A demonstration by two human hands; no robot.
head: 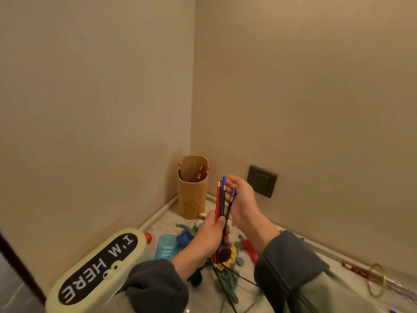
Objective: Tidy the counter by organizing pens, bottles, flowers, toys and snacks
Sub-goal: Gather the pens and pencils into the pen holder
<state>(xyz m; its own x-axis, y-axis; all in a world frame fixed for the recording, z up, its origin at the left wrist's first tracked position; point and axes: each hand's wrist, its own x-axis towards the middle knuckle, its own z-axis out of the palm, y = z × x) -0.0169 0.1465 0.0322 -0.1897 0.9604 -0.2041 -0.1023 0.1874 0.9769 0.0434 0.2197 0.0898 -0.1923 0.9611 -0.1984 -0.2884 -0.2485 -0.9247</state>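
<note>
My left hand grips a bundle of pens, red and blue ones, held upright above the counter. My right hand touches the top of one blue-capped pen in the bundle with its fingertips. A tan pen holder stands in the corner behind, with several pens in it. Crocheted flowers, among them a sunflower, lie on the marble counter under my hands. A blue snack packet lies to the left of them.
A cream plush toy marked "I'M HERE" lies at the lower left by the wall. A red object lies beside my right wrist. Clear wrapping with a yellow ring sits at the right. A dark wall socket is behind.
</note>
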